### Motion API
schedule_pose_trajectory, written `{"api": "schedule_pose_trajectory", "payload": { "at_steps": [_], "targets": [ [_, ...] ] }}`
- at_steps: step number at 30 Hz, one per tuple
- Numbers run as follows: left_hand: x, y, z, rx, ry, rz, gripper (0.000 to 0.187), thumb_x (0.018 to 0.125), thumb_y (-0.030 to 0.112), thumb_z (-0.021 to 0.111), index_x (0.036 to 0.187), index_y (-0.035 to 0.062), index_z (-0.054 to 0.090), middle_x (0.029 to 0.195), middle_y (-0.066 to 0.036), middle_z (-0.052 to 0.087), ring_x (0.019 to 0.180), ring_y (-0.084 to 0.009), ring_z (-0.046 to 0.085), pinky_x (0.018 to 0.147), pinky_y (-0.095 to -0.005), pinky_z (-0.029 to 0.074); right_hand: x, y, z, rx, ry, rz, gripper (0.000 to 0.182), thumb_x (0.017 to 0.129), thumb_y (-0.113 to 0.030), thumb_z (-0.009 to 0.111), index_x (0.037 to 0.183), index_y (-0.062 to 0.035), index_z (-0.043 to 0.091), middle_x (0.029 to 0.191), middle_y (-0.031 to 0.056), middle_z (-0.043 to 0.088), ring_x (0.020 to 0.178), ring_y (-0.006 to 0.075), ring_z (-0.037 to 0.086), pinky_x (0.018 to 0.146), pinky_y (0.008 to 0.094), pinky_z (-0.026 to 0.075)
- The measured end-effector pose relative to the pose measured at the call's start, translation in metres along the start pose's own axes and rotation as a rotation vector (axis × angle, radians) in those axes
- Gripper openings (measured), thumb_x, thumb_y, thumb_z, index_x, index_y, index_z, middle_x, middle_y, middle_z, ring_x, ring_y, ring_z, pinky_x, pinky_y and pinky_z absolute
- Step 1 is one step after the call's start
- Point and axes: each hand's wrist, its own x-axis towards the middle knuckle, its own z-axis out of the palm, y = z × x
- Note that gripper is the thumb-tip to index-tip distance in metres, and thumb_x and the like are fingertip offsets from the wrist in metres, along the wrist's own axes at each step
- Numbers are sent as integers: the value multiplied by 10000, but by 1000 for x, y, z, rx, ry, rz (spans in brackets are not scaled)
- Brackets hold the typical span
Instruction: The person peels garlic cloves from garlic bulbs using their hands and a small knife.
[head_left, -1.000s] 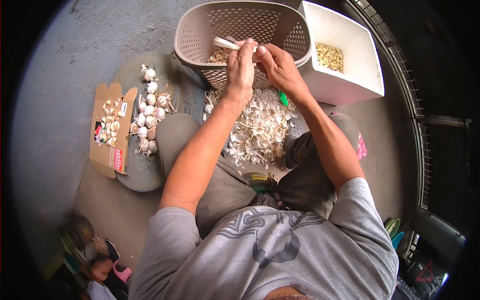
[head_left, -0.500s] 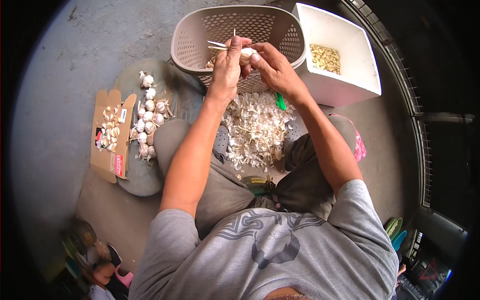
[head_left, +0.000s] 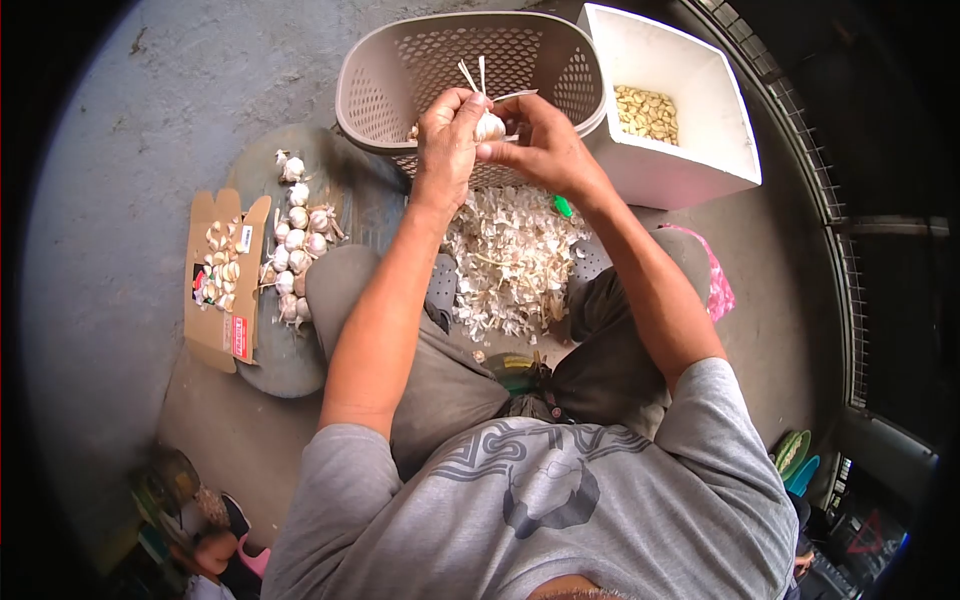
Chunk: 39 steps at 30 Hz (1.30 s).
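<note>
A garlic bulb (head_left: 489,127) with dry stalks sticking up is held between both hands over the near rim of the brown basket (head_left: 385,143). My left hand (head_left: 446,140) is closed around the bulb's left side, thumb on top near the stalks. From the right, my right hand (head_left: 545,145) grips it too, the thumb against its lower side and the fingers curled behind; the fingertips are partly hidden. A thin pale strip of husk (head_left: 520,94) sticks out by the right fingers. Below the hands lies a pile of garlic skins (head_left: 515,260) on the floor.
Whole garlic bulbs (head_left: 295,238) sit on a round stool top (head_left: 270,375) at left, beside a cardboard box (head_left: 210,335) with loose cloves (head_left: 222,265). A white foam box (head_left: 690,175) holding peeled cloves (head_left: 646,115) stands right of the basket. Something green (head_left: 562,205) lies by the skins.
Between my hands the garlic bulb has turned, its stalks now pointing upward instead of left. The right hand has shifted its grip, its thumb lower and fingers higher. The view has moved slightly.
</note>
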Motion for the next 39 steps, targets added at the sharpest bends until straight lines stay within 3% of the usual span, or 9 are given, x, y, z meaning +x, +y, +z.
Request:
{"api": "schedule_pose_trajectory", "payload": {
  "at_steps": [5,7,10,14,21,25,30,37,39],
  "targets": [
    [3,-10,1,63,-123,-71,169,1036,138,566,1019,2,665,841,-26,667,705,-81,612,635,-249,520,9,-17,-16,184,126,139,314,997,-182,685,1233,23,654,1011,64,717,908,135,670,773,293,560],
    [6,-24,6,80,-127,1,171,1002,101,567,992,-14,693,802,-23,659,685,-74,597,599,-260,493,9,-17,-15,143,173,175,254,983,-189,692,1180,-29,702,844,-13,687,573,27,500,484,207,391],
    [16,-57,9,197,-97,379,203,881,29,544,929,-46,726,757,-70,707,695,-100,600,602,-329,503,14,3,-19,114,170,285,276,965,-249,717,1171,-67,708,759,-65,598,587,10,453,496,195,332],
    [-5,-24,11,427,16,53,189,864,86,589,895,-34,731,795,-202,736,745,-249,734,692,-388,575,14,12,-20,293,94,259,206,972,-161,721,1130,-33,685,817,-28,653,587,12,477,491,188,358],
    [-8,-31,22,398,67,121,158,924,106,628,924,-18,726,685,-110,693,633,-145,658,585,-338,524,12,8,-26,462,148,323,94,986,-130,694,1042,-61,667,777,-37,609,589,34,477,488,198,366],
    [-10,-55,32,608,174,332,140,898,82,559,886,-44,619,919,-280,665,901,-446,669,811,-496,538,18,29,-31,449,124,332,91,1000,-127,673,1045,-51,655,775,-28,612,572,39,469,476,191,361],
    [-8,-66,38,628,149,280,162,893,98,575,928,-55,611,916,-243,653,954,-409,657,875,-469,527,17,35,-32,468,161,356,87,1009,-128,661,1041,-47,658,785,-30,615,579,31,479,479,184,366],
    [-3,-75,40,705,42,438,203,893,112,594,816,-67,651,875,-218,679,896,-332,688,823,-432,553,16,26,-51,617,101,296,350,1070,-358,551,1128,-24,637,923,19,615,748,84,533,645,239,461],
    [-9,-48,38,504,-179,102,205,890,135,614,825,-47,683,826,-192,699,830,-275,704,775,-406,562,20,24,-56,649,220,320,583,1067,-521,462,1240,24,572,1028,106,629,836,166,549,748,309,483]
  ]
}}
